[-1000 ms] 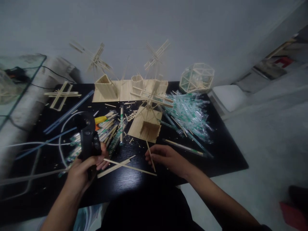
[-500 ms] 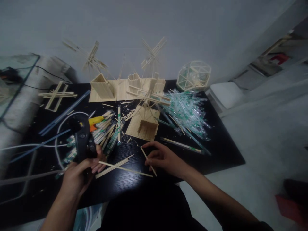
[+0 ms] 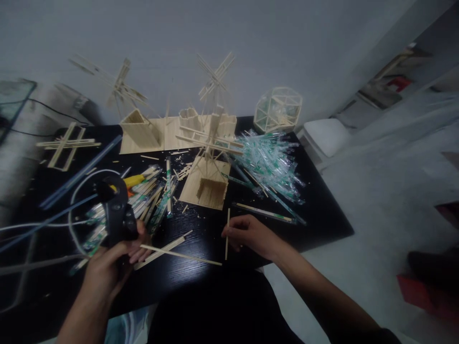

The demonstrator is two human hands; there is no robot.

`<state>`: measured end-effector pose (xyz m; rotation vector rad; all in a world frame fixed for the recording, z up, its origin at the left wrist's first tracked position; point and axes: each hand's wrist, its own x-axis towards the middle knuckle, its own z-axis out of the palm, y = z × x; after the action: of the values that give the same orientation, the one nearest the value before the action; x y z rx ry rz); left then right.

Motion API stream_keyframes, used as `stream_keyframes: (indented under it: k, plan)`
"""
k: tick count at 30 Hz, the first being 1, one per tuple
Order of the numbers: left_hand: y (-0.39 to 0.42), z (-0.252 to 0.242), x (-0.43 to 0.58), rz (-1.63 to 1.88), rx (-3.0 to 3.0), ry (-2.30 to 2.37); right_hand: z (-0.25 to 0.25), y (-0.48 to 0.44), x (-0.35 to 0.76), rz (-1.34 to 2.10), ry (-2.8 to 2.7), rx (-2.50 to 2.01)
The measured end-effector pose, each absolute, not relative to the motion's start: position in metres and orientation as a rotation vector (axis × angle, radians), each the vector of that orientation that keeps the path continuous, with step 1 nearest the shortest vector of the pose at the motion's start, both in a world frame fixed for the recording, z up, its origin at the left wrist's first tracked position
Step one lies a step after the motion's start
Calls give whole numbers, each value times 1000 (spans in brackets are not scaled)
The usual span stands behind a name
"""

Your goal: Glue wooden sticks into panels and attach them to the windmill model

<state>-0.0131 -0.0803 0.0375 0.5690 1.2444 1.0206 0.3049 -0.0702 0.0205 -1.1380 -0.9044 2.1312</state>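
Note:
My left hand point(image 3: 114, 260) is closed round a black hand tool point(image 3: 120, 217), whose exact kind I cannot make out. From its fingers a long thin wooden stick point(image 3: 182, 255) points right, over several sticks point(image 3: 163, 253) lying on the table. My right hand point(image 3: 251, 236) pinches a short wooden stick point(image 3: 227, 234), held nearly upright as I see it. Just beyond the hands stands a stick-built windmill model point(image 3: 210, 143) on a flat stick base point(image 3: 190, 188) with an open box at its front.
Plastic-wrapped chopsticks point(image 3: 158, 198) and a yellow glue gun point(image 3: 134, 180) lie at left, near a white cable point(image 3: 73, 205). Crumpled wrappers point(image 3: 268, 162) pile up at right. More stick models point(image 3: 139, 131) line the wall, with a faceted stick frame point(image 3: 278, 110) at the back right.
The short stick in my right hand has turned from slanting to nearly upright. My left hand still grips the tool and long stick. The whole view has shifted slightly.

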Motion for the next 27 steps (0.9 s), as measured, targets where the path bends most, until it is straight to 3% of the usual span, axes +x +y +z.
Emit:
stream_keyframes:
  k: [21, 24, 27]
  plan:
    - [-82, 28, -17, 1036, 510, 1257, 22, -68, 291, 2137, -881, -1187]
    - [-82, 26, -20, 1007, 509, 1245, 17, -68, 292, 1985, -1106, -1284]
    - [-82, 25, -20, 995, 499, 1249, 11, -68, 294, 1577, -1524, -1411]
